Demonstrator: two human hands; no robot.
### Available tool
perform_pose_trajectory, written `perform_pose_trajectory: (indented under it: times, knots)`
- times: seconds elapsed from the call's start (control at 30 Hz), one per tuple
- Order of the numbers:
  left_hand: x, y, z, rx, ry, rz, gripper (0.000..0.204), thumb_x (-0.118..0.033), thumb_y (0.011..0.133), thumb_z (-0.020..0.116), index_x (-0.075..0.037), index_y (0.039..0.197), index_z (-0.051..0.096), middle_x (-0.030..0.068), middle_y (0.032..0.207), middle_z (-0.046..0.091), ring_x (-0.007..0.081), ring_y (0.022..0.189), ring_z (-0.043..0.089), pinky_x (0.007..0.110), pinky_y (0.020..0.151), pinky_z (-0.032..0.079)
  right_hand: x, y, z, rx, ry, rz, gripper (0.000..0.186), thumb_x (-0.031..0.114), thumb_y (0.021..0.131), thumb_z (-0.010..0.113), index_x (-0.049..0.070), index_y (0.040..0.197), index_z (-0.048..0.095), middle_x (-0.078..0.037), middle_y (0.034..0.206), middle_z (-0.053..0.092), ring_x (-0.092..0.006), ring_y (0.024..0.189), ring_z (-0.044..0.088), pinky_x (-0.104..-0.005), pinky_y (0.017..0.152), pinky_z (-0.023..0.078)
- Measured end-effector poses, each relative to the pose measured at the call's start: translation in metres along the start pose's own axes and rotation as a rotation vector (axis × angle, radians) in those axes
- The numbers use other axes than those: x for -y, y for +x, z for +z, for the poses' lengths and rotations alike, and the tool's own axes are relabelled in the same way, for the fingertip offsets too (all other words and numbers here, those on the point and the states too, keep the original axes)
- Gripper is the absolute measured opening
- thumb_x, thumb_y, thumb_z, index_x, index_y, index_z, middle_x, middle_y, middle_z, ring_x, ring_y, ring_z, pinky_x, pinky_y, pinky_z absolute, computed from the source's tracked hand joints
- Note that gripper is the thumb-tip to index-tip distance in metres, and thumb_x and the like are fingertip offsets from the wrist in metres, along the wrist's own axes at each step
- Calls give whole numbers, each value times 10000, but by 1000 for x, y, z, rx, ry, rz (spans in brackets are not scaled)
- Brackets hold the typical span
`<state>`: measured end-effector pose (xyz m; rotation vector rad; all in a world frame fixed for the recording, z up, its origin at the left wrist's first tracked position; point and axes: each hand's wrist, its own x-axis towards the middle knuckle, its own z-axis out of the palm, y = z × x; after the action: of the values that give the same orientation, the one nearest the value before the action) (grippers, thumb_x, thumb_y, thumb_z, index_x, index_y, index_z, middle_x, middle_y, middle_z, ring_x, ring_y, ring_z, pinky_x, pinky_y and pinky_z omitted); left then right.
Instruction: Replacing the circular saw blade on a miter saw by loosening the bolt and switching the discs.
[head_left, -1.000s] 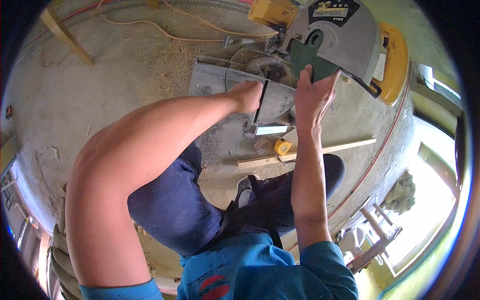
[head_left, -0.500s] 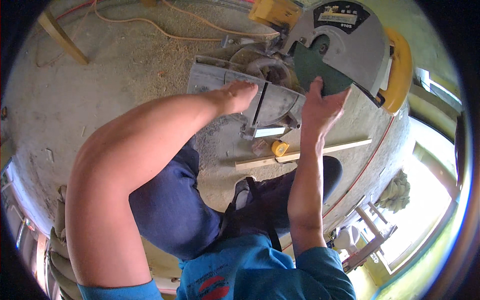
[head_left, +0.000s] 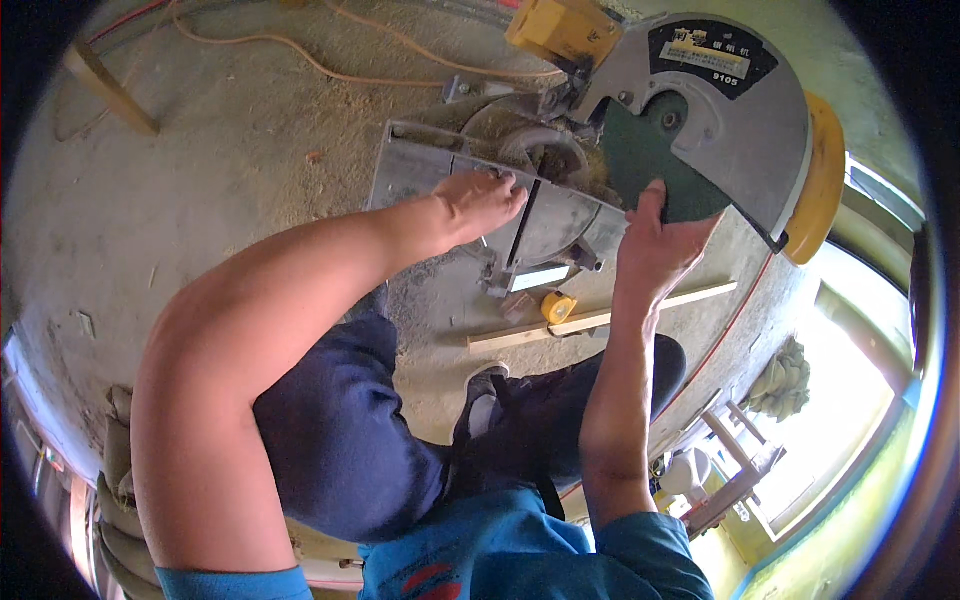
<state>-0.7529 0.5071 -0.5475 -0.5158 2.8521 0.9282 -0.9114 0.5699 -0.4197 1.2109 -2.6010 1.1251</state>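
Observation:
A miter saw stands on the floor ahead of me, its grey upper housing (head_left: pixel 740 135) raised above the metal saw table (head_left: pixel 410 170). My right hand (head_left: pixel 662 245) grips the lower edge of the dark green blade guard (head_left: pixel 655 160), thumb on the face toward me and fingers hidden behind it. Over the table, just left of the dark blade slot (head_left: pixel 522 225), is my left hand (head_left: pixel 482 205), palm down with its fingers curled together. Whatever those fingers may hold is too small or hidden to make out.
A yellow tape measure (head_left: pixel 557 306) and a long wooden strip (head_left: pixel 600 317) lie on the floor between the saw and my legs. Sawdust (head_left: pixel 330 150) and an orange hose (head_left: pixel 280 40) spread behind the saw. A wooden piece (head_left: pixel 118 92) is at far left.
My right hand stays on the green guard. My left hand has shifted slightly toward the slot and its fingers look more curled. The view has moved a little.

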Motion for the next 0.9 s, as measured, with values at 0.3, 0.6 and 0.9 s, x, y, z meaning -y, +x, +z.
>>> perform_pose_trajectory:
  times: [0.3,0.6,0.9]
  knots:
    - [-14,38,-106,-367,-1016,-227,259,-187,836,733,1,964,608,113,838,659,170,806,657,321,688,525,7,1,-9,75,41,137,486,106,833,663,-67,1223,432,-252,959,654,-386,855,661,-434,749,513]
    - [-26,96,-106,-488,-1947,-160,158,-108,882,691,-15,982,611,77,963,662,189,864,658,287,808,567,-6,1,-3,39,-9,-47,469,79,860,637,-9,1269,425,-142,827,634,-189,580,604,-325,544,499]
    - [-48,95,-100,-615,-1989,-267,205,-71,837,732,-10,989,610,94,885,673,199,756,661,304,671,559,3,2,-6,85,-89,0,520,184,841,667,-115,1187,420,-283,821,639,-477,777,636,-491,675,497]
